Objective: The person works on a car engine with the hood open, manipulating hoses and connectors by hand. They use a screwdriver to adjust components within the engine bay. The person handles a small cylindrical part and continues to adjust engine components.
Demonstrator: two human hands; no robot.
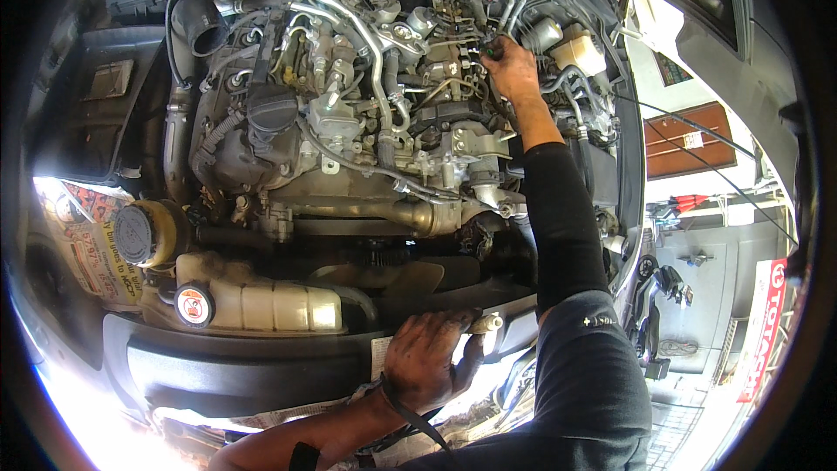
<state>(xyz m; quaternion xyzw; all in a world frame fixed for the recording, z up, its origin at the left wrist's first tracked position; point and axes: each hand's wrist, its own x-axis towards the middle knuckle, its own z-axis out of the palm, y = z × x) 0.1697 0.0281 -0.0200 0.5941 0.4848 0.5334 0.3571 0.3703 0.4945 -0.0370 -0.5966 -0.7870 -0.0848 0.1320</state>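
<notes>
My right hand [514,77] reaches deep into the engine bay, at the far right side of the engine [349,96]. Its fingers are closed around something small and dark that they mostly hide. Metal pipes and a cream reservoir [579,54] lie beside it. My left hand [429,359], its fingers darkened with grime, is over the front edge of the bay. A small pale cylindrical piece [488,324] sticks out from its curled fingers; the rest of that piece is covered.
A translucent coolant tank [261,301] with a round cap and a yellowish reservoir [144,234] stand at the front left. An open intake hose [200,24] is at the back left. Newspaper [91,249] covers part of the left side. A motorcycle [658,296] stands beyond the right fender.
</notes>
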